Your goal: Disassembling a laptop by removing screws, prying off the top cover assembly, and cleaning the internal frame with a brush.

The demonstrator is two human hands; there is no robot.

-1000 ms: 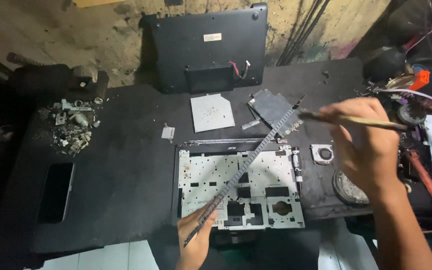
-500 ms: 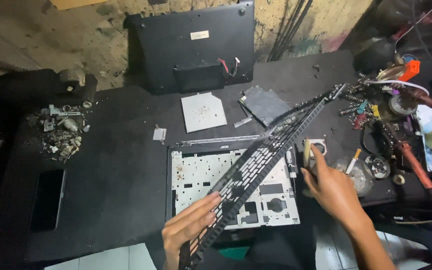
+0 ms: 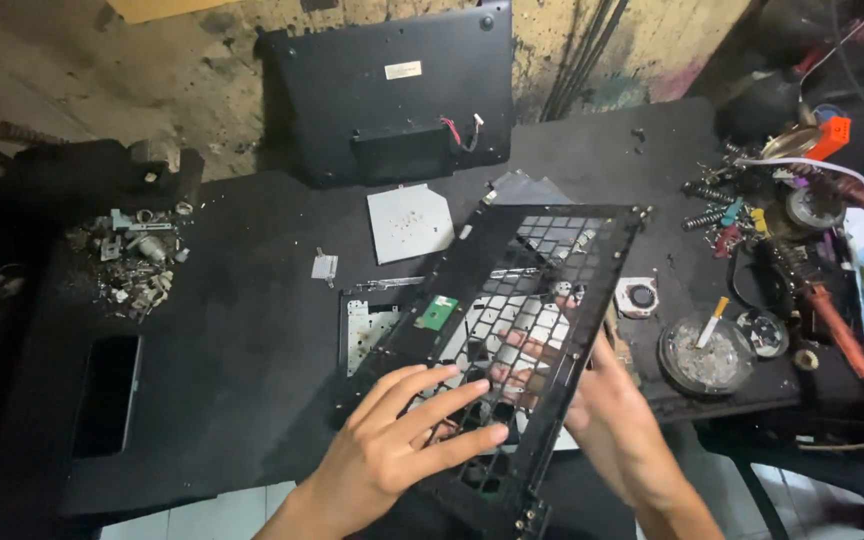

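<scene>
Two hands hold one black keyboard frame (image 3: 522,330), full of square holes. Our left hand (image 3: 397,445) lies flat on its near end, fingers spread wide. Our right hand (image 3: 602,400) sits under its right edge; we cannot tell how tightly it grips. The frame tilts up, and its long side runs away from us, up and to the right. Under it lies a silver metal plate (image 3: 367,330) on the bench (image 3: 242,370). To the right sits a round ashtray (image 3: 704,355). Farthest away, a black laptop cover (image 3: 392,90) leans on the wall.
</scene>
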